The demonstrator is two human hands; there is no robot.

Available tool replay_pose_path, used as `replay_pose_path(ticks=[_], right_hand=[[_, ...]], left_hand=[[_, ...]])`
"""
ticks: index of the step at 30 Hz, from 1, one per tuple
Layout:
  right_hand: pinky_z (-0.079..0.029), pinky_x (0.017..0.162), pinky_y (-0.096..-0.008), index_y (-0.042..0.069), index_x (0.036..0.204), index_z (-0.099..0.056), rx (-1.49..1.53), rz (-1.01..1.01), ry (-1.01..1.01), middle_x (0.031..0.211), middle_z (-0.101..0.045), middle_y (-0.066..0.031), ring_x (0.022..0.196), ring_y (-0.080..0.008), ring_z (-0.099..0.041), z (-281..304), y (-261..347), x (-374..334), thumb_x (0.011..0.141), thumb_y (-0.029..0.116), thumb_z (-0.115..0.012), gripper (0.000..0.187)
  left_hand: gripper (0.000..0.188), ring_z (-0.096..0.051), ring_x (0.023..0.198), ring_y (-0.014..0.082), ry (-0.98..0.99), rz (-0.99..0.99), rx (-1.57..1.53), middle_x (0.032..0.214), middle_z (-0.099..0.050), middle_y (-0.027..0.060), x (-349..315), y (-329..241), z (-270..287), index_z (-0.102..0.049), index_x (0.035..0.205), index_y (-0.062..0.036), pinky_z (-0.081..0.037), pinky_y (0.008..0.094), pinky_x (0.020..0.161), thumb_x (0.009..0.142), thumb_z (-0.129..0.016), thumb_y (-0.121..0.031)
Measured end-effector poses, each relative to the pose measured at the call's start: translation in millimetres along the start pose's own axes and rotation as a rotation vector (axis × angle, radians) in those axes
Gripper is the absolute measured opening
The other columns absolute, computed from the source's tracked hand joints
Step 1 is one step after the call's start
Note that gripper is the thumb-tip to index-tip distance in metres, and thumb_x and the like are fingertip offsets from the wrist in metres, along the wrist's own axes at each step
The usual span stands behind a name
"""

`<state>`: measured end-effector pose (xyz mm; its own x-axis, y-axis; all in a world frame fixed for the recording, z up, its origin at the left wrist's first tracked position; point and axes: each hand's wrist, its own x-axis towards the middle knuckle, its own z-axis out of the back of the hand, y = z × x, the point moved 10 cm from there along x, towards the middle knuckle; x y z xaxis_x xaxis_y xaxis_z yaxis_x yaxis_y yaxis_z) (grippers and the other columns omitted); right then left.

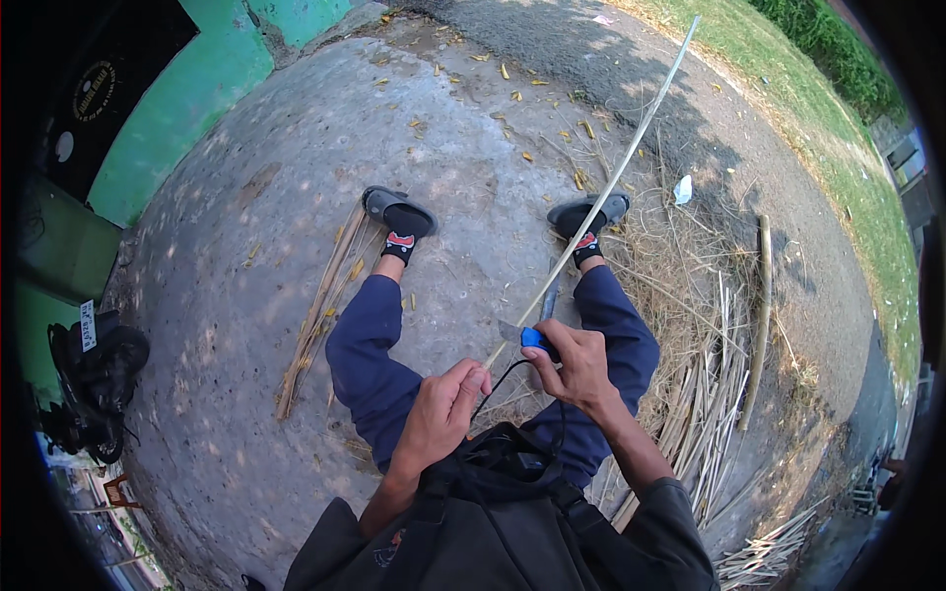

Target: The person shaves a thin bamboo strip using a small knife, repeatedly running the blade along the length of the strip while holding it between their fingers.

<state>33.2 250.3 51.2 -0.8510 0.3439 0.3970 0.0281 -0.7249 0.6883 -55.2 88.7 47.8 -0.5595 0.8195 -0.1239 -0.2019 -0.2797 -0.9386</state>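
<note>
A long, pale strip that looks like split bamboo (619,169) slants from my lap up past my right foot to the far right. My left hand (445,408) is closed around its near end. My right hand (572,361) grips a knife with a blue handle (536,342), and its short blade (509,332) lies against the strip just ahead of my left hand. A dark, flat blade-like tool (550,298) rests on the ground beneath the strip, between my legs; its near end is hidden behind my right hand.
Several long strips (330,286) lie beside my left leg. To my right are a pile of thin pale strips (708,394), fine shavings (660,261) and a thick pole (761,315). A parked motorbike (94,379) stands by the green wall (187,123). Grass (788,108) borders the far right.
</note>
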Motion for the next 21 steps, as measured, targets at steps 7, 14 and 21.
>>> replay_pose_path(ticks=[7,14,21], right_hand=[[-0.048,0.052,-0.0398,0.006,0.1,-0.068,-0.086,0.015,-0.128,0.067,-0.065,-0.0115,0.055,-0.0309,-0.065,26,-7,12,0.098,0.029,-0.076,0.024],[-0.047,0.057,-0.0437,0.004,0.103,-0.067,-0.198,-0.202,-0.263,0.068,-0.065,-0.0158,0.059,-0.0341,-0.065,71,-74,33,0.104,0.028,-0.068,0.023],[-0.046,0.061,-0.0438,0.0,0.105,-0.066,-0.347,-0.398,-0.488,0.07,-0.064,-0.0168,0.061,-0.0334,-0.061,150,-180,45,0.11,0.036,-0.058,0.037]], left_hand=[[0.029,-0.042,0.056,0.0095,-0.068,-0.021,0.009,0.062,-0.046,0.0034,-16,0,6,-0.061,0.092,0.0002,-0.033,0.0307,0.054,0.113,-0.052,-0.018],[0.025,-0.064,0.061,0.0346,0.016,-0.007,0.118,0.075,-0.062,0.0165,-37,4,12,-0.06,0.095,0.0015,-0.047,0.0381,0.061,0.112,-0.052,-0.016],[0.025,-0.065,0.063,0.0352,0.072,0.093,0.167,0.076,-0.064,0.0178,-68,41,18,-0.062,0.096,0.0021,-0.048,0.0384,0.062,0.112,-0.052,-0.016]])
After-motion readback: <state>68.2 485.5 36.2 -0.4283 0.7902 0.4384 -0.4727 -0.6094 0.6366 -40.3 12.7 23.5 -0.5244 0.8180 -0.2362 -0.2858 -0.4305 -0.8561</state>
